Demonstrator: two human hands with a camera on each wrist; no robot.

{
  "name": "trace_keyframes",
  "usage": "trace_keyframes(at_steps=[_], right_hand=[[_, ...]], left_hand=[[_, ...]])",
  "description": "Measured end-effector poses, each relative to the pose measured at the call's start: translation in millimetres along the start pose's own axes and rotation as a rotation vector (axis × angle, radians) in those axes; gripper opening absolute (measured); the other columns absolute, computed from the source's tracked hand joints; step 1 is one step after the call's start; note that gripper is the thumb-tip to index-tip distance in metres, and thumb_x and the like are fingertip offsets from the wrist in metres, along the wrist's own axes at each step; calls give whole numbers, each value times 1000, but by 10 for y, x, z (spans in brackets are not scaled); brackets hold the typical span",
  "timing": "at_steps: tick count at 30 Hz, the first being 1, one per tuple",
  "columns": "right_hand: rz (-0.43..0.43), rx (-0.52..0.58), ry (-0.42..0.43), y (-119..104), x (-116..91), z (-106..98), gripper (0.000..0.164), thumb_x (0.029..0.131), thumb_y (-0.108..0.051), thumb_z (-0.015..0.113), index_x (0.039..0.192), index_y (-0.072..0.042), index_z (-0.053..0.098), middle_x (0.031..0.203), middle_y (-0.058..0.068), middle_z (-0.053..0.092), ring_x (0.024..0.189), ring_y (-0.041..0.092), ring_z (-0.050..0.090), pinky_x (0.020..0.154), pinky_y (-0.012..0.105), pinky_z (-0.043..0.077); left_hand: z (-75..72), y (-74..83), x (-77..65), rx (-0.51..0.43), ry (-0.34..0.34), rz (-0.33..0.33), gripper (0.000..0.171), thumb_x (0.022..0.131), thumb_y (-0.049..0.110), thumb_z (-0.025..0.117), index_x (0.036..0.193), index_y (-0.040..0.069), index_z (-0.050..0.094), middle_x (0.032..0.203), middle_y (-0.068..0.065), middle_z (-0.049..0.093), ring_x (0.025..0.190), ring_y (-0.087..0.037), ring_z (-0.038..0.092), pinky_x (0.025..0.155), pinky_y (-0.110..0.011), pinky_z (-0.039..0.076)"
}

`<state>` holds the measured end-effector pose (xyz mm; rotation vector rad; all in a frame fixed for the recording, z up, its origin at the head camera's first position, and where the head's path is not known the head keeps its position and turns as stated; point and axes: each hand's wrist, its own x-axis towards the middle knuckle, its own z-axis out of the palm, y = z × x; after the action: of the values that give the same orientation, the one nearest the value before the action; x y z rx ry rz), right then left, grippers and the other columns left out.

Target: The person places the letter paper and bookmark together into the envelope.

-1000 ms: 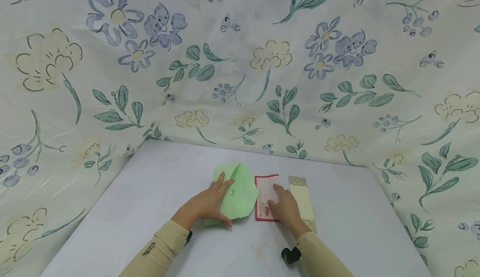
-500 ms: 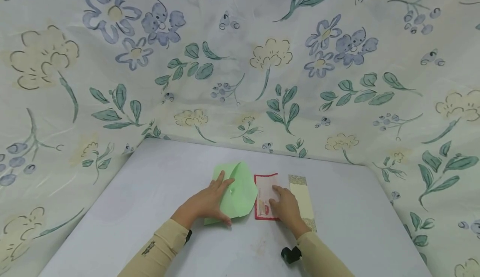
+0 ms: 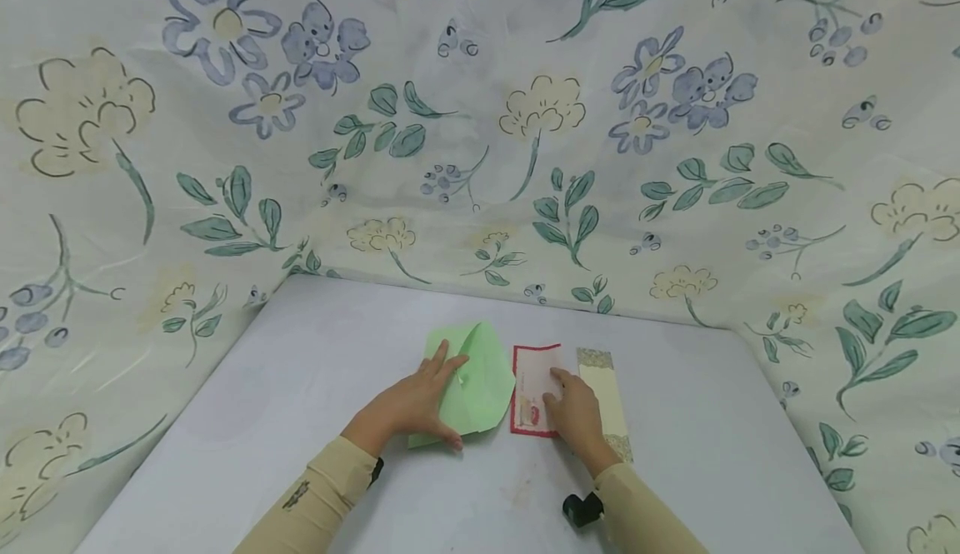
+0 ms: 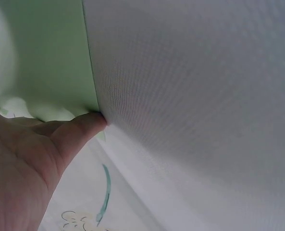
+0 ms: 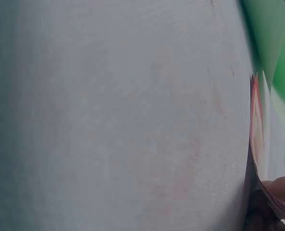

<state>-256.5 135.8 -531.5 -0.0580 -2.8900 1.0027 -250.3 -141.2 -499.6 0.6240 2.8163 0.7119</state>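
Observation:
A light green paper envelope (image 3: 487,383) with a raised flap lies on the white table. My left hand (image 3: 420,396) rests on its left part with fingers spread, the thumb at the near edge. In the left wrist view the thumb (image 4: 80,137) touches the corner of the green paper (image 4: 51,53). Just right of the envelope is a pinkish card with a red border (image 3: 531,379). My right hand (image 3: 579,416) pinches its right side between thumb and fingers. In the right wrist view the card (image 5: 257,130) appears edge-on, its near end bent upward in the fingers.
A cream strip with glittery gold ends (image 3: 603,391) lies right of the card, partly hidden by the right hand. The white table (image 3: 712,454) meets a floral cloth (image 3: 465,171) along its back and sides. Dark wrist devices (image 3: 581,510) sit near the cuffs.
The red-bordered card has shifted slightly to the right with my right hand, which keeps hold of its side. My left hand and the green envelope stay in place.

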Motion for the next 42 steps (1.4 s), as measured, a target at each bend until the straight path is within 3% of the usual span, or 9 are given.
trace_keyframes(at_steps=[25, 42], right_hand=[[-5, 72, 71, 6, 2, -11, 45, 94, -8, 69, 138, 0, 59, 135, 22, 61, 131, 40, 54, 105, 54, 45], [12, 123, 80, 35, 46, -130, 45, 96, -8, 66, 140, -1, 58, 139, 23, 59, 132, 41, 53, 106, 55, 44]], left_hand=[[-8, -27, -24, -3, 5, 1, 130, 54, 56, 97, 158, 19, 29, 167, -26, 6, 143, -59, 27, 103, -66, 42], [-19, 4, -24, -19, 2, 11, 130, 55, 54, 98, 159, 18, 29, 167, -27, 5, 142, -60, 26, 104, -67, 40]])
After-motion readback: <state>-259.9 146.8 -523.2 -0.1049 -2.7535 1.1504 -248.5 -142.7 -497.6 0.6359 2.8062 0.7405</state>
